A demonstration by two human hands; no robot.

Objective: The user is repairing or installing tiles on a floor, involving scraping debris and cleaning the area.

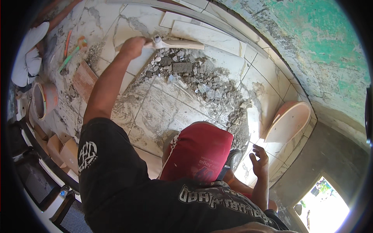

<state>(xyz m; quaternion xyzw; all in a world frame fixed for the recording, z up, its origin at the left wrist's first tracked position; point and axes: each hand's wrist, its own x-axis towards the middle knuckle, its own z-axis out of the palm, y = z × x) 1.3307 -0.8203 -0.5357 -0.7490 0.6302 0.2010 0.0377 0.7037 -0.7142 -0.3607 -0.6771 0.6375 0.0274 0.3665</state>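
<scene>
Pale wooden-handled hammer (175,43) — above grey rubble (202,79)

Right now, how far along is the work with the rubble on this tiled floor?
Done: tiles already cover most of the floor. In hand: the left hand grips a wooden-handled tool at the rubble pile; the right hand is open and holds nothing. Left: rubble and grey smears remain on the tiles.

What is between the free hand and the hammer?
The bent knee in red shorts and the dusty tile floor lie between the open right hand and the hammer, which the left hand grips.
</scene>
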